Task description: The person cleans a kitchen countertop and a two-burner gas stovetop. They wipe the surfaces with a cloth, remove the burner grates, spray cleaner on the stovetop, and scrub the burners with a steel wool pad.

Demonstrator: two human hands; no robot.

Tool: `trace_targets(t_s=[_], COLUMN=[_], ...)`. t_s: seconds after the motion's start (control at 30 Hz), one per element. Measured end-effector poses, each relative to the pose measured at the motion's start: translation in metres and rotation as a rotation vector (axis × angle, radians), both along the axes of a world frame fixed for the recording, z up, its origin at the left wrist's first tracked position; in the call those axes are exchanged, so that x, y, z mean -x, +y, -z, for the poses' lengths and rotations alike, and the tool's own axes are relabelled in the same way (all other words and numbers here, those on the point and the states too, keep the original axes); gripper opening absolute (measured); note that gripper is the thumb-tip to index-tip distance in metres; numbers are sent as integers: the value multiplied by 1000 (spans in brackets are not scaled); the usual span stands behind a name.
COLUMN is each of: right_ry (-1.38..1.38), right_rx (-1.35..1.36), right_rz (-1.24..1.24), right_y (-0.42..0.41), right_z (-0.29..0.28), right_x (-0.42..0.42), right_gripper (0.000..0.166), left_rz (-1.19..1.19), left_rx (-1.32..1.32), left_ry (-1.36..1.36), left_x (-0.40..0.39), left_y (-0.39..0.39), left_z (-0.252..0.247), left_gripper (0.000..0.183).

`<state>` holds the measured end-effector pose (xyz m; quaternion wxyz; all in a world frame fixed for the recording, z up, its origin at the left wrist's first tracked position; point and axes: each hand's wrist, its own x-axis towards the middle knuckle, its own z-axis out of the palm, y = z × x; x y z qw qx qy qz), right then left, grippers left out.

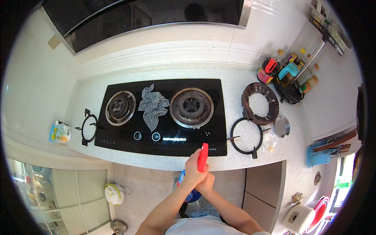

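Both my hands are on a blue spray bottle (193,196) with a red trigger head (203,158), held in front of the counter's front edge. My left hand (195,169) wraps around the neck just under the red head. Lower and to the right, my right hand (206,182) closes around the bottle, its fingers partly hidden. Beyond them lies a black glass gas hob (188,148). Its left burner (119,107) and right burner (192,106) are bare of pan supports, and brown grime marks the right one. A crumpled grey cloth (154,107) rests between them.
Right of the hob lie a black pan support (232,135), a rusty burner ring (274,107) and a small metal cup (282,127). Another pan support (95,133) and a pouch (60,132) sit left. Seasoning bottles (308,83) crowd the back right corner; a range hood (164,14) overhangs.
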<state>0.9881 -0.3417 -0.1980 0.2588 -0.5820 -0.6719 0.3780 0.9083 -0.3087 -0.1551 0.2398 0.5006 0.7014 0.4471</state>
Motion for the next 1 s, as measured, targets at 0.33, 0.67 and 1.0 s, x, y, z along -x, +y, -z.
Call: trace_targets(t_s=[0.33, 0.67, 1.0], right_ry=[-62, -10, -185], right_rx=[-5, -104, -80], right_rz=[2, -8, -154], right_y=[7, 15, 21], right_z=[12, -6, -37], right_x=[-7, -14, -29], right_gripper=[37, 37, 41], left_rz=[36, 11, -46], left_rx=[122, 105, 59], left_ry=[-25, -68, -132], left_x=[-5, -13, -21], left_y=[8, 12, 0], left_z=[3, -2, -26], left_gripper=[42, 38, 41])
